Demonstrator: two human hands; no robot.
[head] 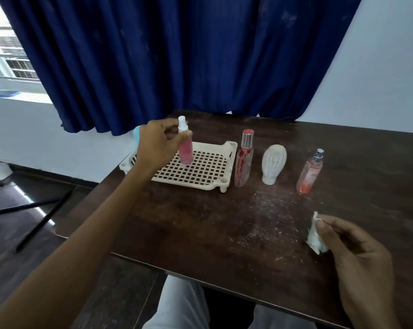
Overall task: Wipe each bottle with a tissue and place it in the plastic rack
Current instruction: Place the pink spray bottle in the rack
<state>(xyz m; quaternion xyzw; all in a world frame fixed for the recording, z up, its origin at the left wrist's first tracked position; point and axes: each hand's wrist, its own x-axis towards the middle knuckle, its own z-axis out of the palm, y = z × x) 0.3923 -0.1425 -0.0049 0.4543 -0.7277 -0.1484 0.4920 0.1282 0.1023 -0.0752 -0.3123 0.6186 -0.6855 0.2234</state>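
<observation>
Pink liquid fills the small clear spray bottle with a white cap (pixel 186 148). The left hand (pixel 156 146) grips it upright, fingers curled round it, over the grid of the cream plastic rack (pixel 200 173) at the far left corner of the dark wooden counter (pixel 212 229). There are four bottles. The other three stand in a row to the right of the rack: a tall clear bottle with red pattern (pixel 244 160), a white ribbed bottle (pixel 273 166) and a pink-orange spray bottle (pixel 310 173). There is one rack and one tissue. The right hand (pixel 357 252) pinches the crumpled white tissue (pixel 316 236) near the right edge. A turquoise object (pixel 136 132) is half hidden behind the left hand.
</observation>
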